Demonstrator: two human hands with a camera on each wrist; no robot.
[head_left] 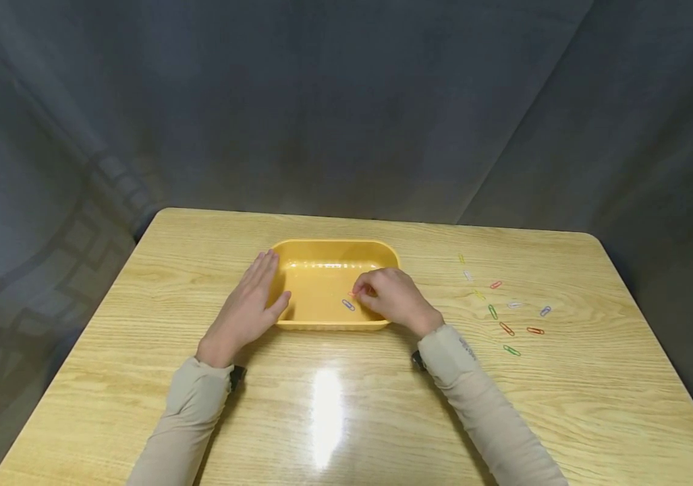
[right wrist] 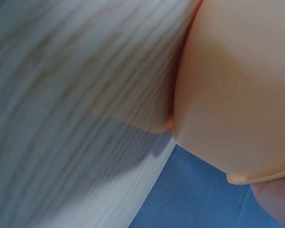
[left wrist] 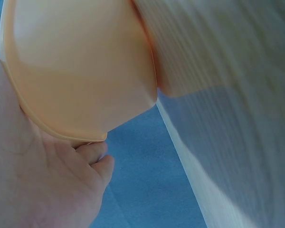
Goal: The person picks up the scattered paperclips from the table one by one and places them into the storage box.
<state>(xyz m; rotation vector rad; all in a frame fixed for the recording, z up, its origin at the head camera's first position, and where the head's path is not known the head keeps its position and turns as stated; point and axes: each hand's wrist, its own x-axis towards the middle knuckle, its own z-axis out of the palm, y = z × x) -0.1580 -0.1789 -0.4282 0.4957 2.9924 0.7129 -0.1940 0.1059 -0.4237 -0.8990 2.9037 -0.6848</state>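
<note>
A yellow plastic tray (head_left: 310, 290) stands on the wooden table. My left hand (head_left: 245, 304) rests on its left rim, fingers straight and thumb reaching over the inside. In the left wrist view, the palm lies against the tray's rim (left wrist: 52, 135). Over the tray's right part, my right hand (head_left: 391, 297) pinches a small pinkish-red paper clip (head_left: 351, 293), mostly covered by the fingertips. A blue paper clip (head_left: 349, 305) lies on the tray floor beside those fingers. The right wrist view shows mainly the tray's outer wall (right wrist: 228, 95), with the pinch hidden.
Several coloured paper clips lie scattered right of the tray, among them a green clip (head_left: 492, 312), a red clip (head_left: 536, 331), a blue clip (head_left: 545, 311) and a white clip (head_left: 514, 305). Dark curtains (head_left: 322, 108) hang behind the table (head_left: 212, 229).
</note>
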